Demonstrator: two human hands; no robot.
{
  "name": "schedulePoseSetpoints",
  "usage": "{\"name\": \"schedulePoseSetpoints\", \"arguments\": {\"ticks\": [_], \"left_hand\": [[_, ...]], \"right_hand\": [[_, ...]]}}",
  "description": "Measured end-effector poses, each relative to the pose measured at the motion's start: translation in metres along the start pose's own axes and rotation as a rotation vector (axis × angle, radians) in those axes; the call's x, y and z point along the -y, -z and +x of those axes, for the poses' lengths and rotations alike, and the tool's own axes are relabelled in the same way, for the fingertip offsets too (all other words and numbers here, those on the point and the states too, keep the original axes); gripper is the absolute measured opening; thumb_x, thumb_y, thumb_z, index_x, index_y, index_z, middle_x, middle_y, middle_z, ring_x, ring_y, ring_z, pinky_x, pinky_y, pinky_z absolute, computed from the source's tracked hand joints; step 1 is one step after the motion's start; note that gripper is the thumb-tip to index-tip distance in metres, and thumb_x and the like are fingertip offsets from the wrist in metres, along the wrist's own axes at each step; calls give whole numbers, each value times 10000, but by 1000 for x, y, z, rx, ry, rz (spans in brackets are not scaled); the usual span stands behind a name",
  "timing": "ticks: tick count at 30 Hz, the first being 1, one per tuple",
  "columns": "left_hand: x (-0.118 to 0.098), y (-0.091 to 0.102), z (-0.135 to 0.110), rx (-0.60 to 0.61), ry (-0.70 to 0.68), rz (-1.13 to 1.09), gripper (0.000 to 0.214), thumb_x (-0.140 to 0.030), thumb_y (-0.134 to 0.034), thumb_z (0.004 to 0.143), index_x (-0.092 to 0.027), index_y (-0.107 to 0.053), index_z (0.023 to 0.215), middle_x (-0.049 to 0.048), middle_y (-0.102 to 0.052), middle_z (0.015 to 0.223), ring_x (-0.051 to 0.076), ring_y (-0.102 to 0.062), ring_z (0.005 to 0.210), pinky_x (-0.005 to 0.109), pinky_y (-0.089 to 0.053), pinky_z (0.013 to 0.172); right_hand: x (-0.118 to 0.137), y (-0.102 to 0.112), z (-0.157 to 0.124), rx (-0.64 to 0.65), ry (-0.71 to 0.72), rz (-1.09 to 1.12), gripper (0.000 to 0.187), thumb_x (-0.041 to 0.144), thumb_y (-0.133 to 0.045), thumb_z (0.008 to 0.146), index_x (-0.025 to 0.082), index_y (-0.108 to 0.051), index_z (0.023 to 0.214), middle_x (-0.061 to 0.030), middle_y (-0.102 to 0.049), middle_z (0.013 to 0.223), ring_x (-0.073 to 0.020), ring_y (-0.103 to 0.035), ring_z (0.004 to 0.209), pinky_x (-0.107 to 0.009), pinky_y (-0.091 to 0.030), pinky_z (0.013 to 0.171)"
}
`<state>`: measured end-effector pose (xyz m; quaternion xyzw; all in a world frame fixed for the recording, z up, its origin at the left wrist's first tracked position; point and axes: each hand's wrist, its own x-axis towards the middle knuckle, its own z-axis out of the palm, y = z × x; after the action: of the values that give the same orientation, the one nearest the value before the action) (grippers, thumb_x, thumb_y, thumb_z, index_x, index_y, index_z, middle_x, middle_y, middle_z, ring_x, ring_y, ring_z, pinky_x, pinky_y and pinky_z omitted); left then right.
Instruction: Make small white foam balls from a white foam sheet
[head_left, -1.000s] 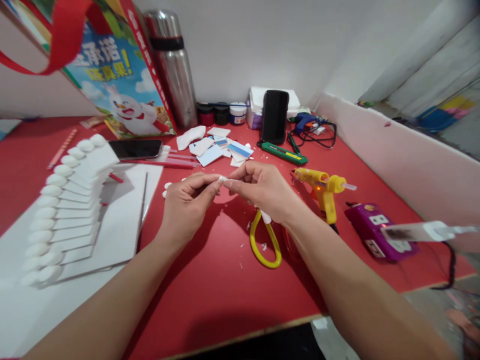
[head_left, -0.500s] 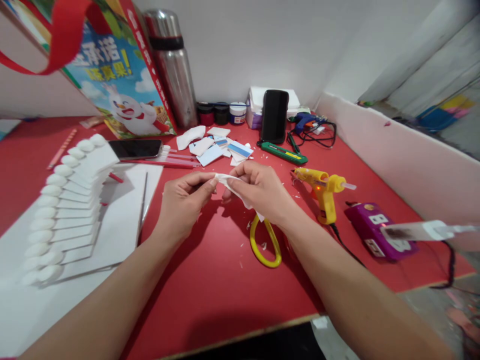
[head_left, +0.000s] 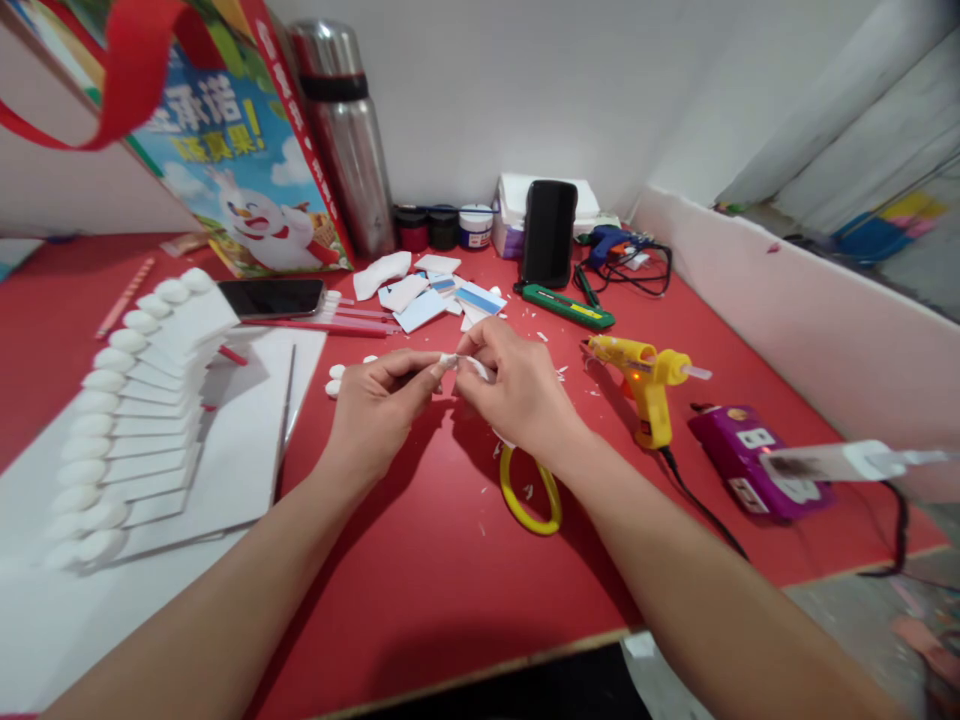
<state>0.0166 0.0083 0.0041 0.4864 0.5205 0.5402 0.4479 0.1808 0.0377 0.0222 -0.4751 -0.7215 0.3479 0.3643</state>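
My left hand (head_left: 375, 410) and my right hand (head_left: 517, 390) meet above the red table (head_left: 420, 560), both pinching a small white strip (head_left: 459, 364) between their fingertips. The strip is crumpled and mostly hidden by the fingers. Under my right wrist lies a pair of scissors with a yellow loop handle (head_left: 529, 500). Small white scraps dot the table around the hands.
A white foam board model with rows of rounded tips (head_left: 142, 400) lies at the left, beside a black phone (head_left: 271, 297). A yellow glue gun (head_left: 646, 385) and a purple power strip (head_left: 757, 465) stand at the right. A steel flask (head_left: 346, 130), paint pots, foam scraps and a green cutter (head_left: 568, 307) sit behind.
My right hand has shifted slightly left and turned its fingers over the strip, which went from stretched out to bunched between the fingertips. My left hand has barely moved.
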Motion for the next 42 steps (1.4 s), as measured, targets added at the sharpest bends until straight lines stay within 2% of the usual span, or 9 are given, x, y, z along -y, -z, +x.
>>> {"name": "schedulePoseSetpoints", "arguments": {"ticks": [3, 8, 12, 17, 24, 29, 33, 39, 42], "left_hand": [[1, 2, 1, 6, -3, -5, 189, -328, -779, 787, -180, -802, 903, 7, -671, 677, 89, -452, 536, 232, -360, 505], [-1, 2, 2, 36, -3, 5, 190, -326, -776, 796, -182, -798, 919, -6, -648, 673, 83, -453, 549, 225, -365, 527], [-3, 1, 2, 31, 0, 32, 174, -317, -766, 802, -178, -795, 901, -20, -623, 638, 75, -432, 531, 220, -359, 518], [-3, 2, 2, 19, -2, 49, 146, -297, -753, 811, -188, -798, 896, -5, -684, 694, 82, -498, 557, 220, -418, 544], [-3, 1, 1, 24, 21, 7, 99, -239, -748, 797, -182, -792, 865, 9, -736, 738, 101, -602, 573, 223, -499, 556], [0, 3, 0, 38, 18, 24, 105, -242, -739, 811, -186, -789, 884, 8, -742, 728, 121, -642, 604, 232, -520, 582], [1, 3, 1, 26, -91, 161, 88, -235, -738, 815, -184, -793, 861, 22, -773, 805, 148, -678, 727, 247, -530, 678], [0, 1, 1, 6, -255, 321, 93, -214, -698, 851, -174, -781, 862, 22, -773, 813, 161, -691, 734, 263, -530, 687], [0, 0, -1, -11, -441, 466, 128, -192, -652, 888, -159, -775, 881, 39, -749, 798, 160, -676, 722, 270, -516, 681]], "right_hand": [[-1, 1, 2, 43, -53, 122, 129, 279, -656, 840, 209, -550, 823, 4, -657, 718, -131, -602, 627, -243, -426, 561], [-1, 10, 9, 288, -475, 682, 306, 448, -667, 887, 176, -585, 772, -14, -665, 699, -91, -560, 518, -212, -454, 475], [-4, 11, 9, 316, -547, 758, 303, 416, -786, 806, 158, -633, 765, 19, -627, 626, -63, -524, 470, -177, -425, 434], [-4, 7, 6, 317, -490, 733, 271, 419, -795, 799, 172, -683, 815, -24, -692, 648, -144, -663, 597, -263, -559, 576], [-7, 5, 5, 283, -388, 662, 305, 465, -839, 722, 188, -709, 725, -44, -712, 642, -198, -712, 629, -306, -579, 586], [-3, 6, 3, 247, -369, 581, 257, 418, -805, 758, 177, -723, 718, -54, -728, 653, -189, -711, 594, -281, -569, 544], [0, 4, 3, 154, -313, 409, 167, 284, -690, 829, 165, -716, 715, -25, -694, 609, -144, -651, 523, -251, -515, 505], [-2, -5, 1, -50, -45, -1, 191, 225, -640, 816, 160, -698, 646, 19, -594, 546, -92, -502, 543, -230, -345, 528], [-1, -8, -2, -88, 33, -68, 222, 216, -623, 834, 157, -663, 624, 14, -588, 560, -93, -475, 549, -247, -323, 545]]}}
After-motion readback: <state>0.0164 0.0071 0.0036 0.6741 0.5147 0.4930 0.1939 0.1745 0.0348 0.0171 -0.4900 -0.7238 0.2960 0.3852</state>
